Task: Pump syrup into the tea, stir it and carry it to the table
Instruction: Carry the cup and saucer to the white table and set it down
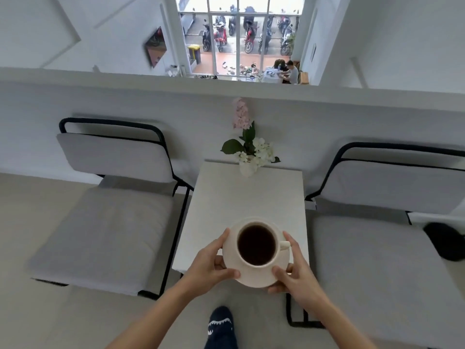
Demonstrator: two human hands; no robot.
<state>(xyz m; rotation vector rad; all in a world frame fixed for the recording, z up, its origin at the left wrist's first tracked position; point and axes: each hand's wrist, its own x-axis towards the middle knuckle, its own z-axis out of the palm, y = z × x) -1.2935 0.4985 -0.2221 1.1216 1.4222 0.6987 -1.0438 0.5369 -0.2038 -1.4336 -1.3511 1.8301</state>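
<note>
While the cup [256, 244] of dark tea sits on its saucer [254, 279], both are held at the near edge of the small white table [241, 197], the saucer's front part jutting past that edge. Whether the saucer is already resting on the table cannot be told. The saucer's rim is gripped on one side by the left hand [211, 267] and on the other by the right hand [293, 269], fingers curled under and thumbs pressed on top; the cup's handle is seen pointing toward the right hand.

Tea is filled close to the brim, so a spill is judged likely if the saucer is tilted or set down sharply. If the grip is let go with the saucer overhanging, it could be tipped off the table onto the floor. The cup, loose on the saucer, might be slid by an uneven push.

A vase of flowers [249, 149] is placed at the table's far end, well apart. Grey cushioned chairs [105, 217] are set on either side, and a socked foot [221, 326] is seen below.
</note>
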